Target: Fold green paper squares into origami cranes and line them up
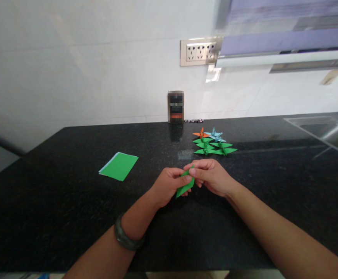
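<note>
Both hands meet over the middle of the black stone counter [70, 217], pinching a small folded piece of green paper [184, 188]. My left hand [169, 185] grips its lower left side, fingers curled round it. My right hand [211, 176] pinches the upper tip between thumb and fingers. The folded paper hangs slanted, its lower point toward me. A dark bangle [124, 237] sits on my left wrist.
A stack of green paper sheets [119, 166] lies flat to the left. Behind the hands stand several finished paper cranes [213, 145], mostly green, with one orange and blue ones. A dark box [176, 106] stands against the wall. A steel sink [325, 130] is at the right.
</note>
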